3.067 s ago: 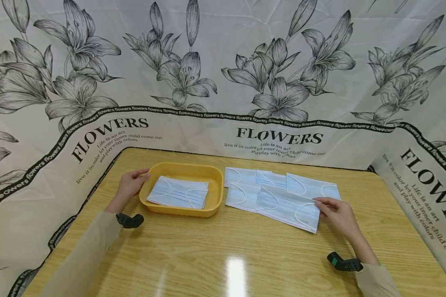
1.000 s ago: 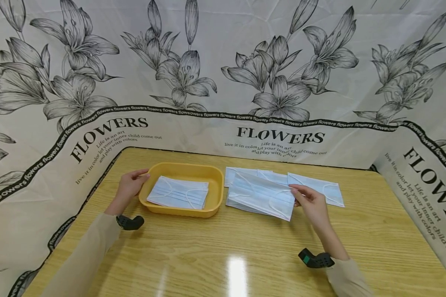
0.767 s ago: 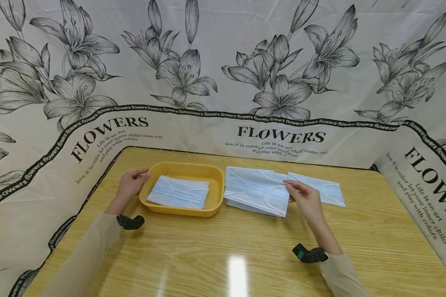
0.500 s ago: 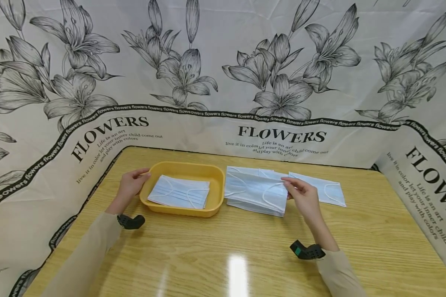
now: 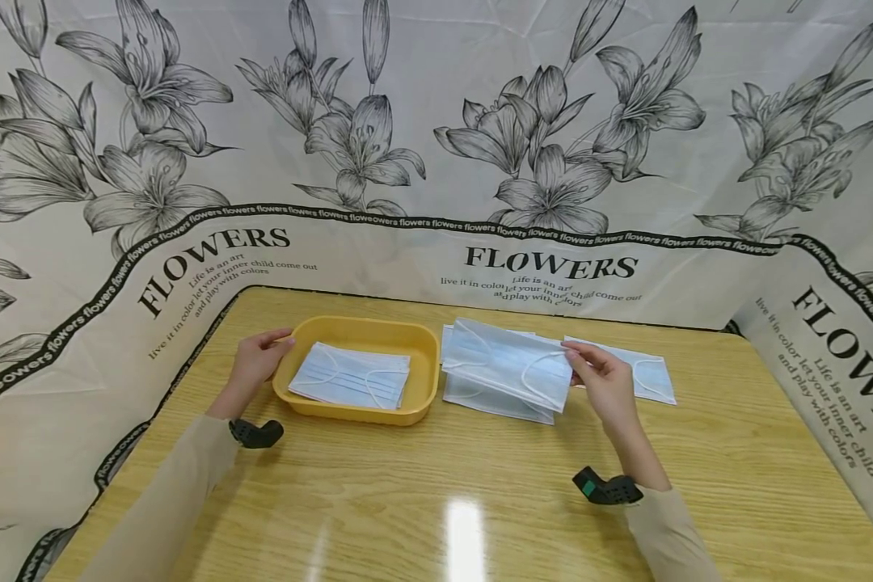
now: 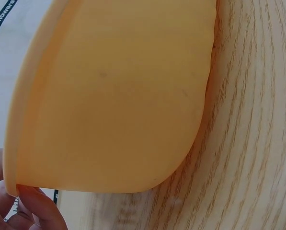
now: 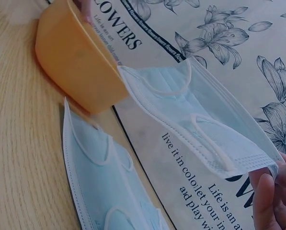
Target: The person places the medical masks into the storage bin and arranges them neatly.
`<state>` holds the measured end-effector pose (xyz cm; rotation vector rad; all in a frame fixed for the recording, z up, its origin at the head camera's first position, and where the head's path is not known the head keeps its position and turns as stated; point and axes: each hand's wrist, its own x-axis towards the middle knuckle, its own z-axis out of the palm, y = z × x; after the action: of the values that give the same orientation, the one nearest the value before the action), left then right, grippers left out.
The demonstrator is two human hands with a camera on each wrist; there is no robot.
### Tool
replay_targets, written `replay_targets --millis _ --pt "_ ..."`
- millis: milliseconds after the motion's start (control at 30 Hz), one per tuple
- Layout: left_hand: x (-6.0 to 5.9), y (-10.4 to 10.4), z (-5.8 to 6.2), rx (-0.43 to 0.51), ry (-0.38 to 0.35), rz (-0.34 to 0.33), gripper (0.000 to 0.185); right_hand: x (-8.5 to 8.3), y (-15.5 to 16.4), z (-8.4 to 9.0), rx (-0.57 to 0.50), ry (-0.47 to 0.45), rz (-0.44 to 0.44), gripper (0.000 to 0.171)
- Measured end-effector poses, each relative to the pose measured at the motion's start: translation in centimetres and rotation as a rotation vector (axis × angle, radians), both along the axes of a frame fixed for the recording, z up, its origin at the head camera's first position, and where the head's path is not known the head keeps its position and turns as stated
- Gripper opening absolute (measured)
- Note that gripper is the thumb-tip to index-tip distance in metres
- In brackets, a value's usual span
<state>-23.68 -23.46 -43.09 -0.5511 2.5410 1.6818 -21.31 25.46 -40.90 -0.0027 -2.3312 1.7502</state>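
My left hand [image 5: 255, 368] grips the left rim of a yellow plastic basin [image 5: 356, 415]; in the left wrist view, thumb and fingers [image 6: 43, 208] pinch that rim. Inside the basin lie light-blue disposable face masks [image 5: 349, 376], stacked. My right hand [image 5: 607, 392] pinches one face mask [image 5: 505, 356] by its right edge. That mask hangs tilted in the air, its ear loops showing, over other masks. In the right wrist view the held mask [image 7: 181, 112] is clear of the mask below [image 7: 97, 167].
Beneath and behind the held mask, more masks [image 5: 651, 376] lie flat and partly overlapped on the wooden table [image 5: 378, 501]. A white flower-printed cloth [image 5: 378, 267] stands up along the table's back and sides. Black cameras [image 5: 607, 487] sit on both wrists.
My right hand has carried the mask left from the right side of the pile. Over the last half second the mask has risen slightly. The left hand has stayed on the basin.
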Motion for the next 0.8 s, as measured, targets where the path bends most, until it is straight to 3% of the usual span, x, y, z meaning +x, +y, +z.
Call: replay_targets --millis 300,533,800 --pt "-0.1 0.0 0.0 -0.012 0.011 -0.004 0.046 -0.3 -1.3 0.2 -0.087 -0.007 0.007 0.021" --pt "-0.2 0.0 0.1 -0.029 0.014 0.0 0.045 -0.5 -2.9 0.4 -0.096 -0.006 0.043 0.031" --pt "-0.1 0.0 0.0 -0.014 0.015 -0.001 0.045 -0.6 -5.1 0.3 -0.099 -0.023 0.095 0.031"
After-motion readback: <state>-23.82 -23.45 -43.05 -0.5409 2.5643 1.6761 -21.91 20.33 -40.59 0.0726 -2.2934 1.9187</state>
